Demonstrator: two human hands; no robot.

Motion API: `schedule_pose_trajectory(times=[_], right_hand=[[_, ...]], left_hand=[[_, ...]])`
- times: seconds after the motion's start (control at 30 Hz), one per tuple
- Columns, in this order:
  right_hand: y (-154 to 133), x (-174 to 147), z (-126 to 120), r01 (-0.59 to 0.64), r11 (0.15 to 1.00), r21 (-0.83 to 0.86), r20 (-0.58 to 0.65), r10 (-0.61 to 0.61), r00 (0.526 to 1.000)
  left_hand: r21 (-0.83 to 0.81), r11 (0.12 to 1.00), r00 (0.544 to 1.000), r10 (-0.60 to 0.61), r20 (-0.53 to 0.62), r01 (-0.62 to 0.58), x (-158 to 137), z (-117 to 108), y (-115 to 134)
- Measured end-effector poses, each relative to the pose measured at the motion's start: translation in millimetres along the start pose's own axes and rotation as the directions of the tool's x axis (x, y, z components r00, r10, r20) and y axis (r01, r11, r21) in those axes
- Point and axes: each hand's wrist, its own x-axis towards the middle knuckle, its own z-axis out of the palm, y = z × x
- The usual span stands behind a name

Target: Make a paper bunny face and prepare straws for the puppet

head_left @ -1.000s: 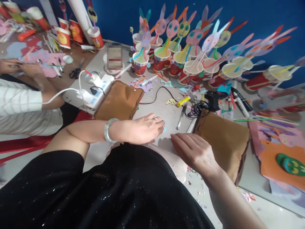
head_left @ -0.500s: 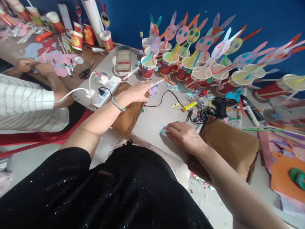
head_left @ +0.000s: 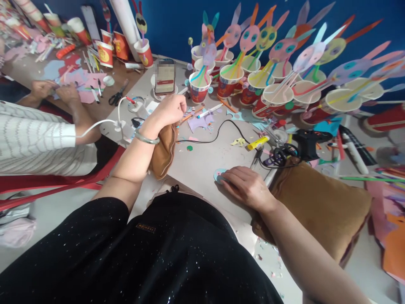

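Observation:
My left hand [head_left: 170,110], with a bracelet at the wrist, is closed just below the phone [head_left: 165,80]. Its fingers curl inward, and whatever they may hold is hidden. To its right, a white marker [head_left: 210,110] lies on purple paper scraps [head_left: 198,124]. My right hand [head_left: 247,185] rests low over the table, its fingertips closed on the edge of a small light blue paper piece [head_left: 218,175]. Pink marks show on that piece. Beyond it lie a yellow marker [head_left: 257,142] and a black cable [head_left: 221,126].
Several paper cups [head_left: 231,78] with rabbit-faced spoons line the blue wall. A power strip [head_left: 128,131] and brown cushion [head_left: 163,158] lie left; another brown cushion [head_left: 325,207] lies right. A black stand [head_left: 310,143] is behind it. At far left, a co-worker's hands [head_left: 57,90] handle paper near scissors [head_left: 117,93].
My left hand has drawn back left from the marker and curled up; the marker now lies apart from it. My right hand stays on the blue paper piece. The view has shifted slightly.

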Motion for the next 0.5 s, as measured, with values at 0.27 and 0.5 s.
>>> schedule_pose_trajectory(times=[0.27, 0.5], right_hand=[[-1.4, -2.3, -0.9, -0.028, 0.999, 0.022, 0.005, 0.028, 1.0], [-3.2, -1.9, -2.5, -0.057, 0.998, 0.031, 0.029, 0.056, 0.998]], left_hand=[[0.162, 0.987, 1.0, 0.02, 0.018, -0.023, 7.3, 17.5, 2.6], [0.342, 0.907, 0.957, 0.171, 0.233, -0.246, 7.0, 37.6, 33.0]])
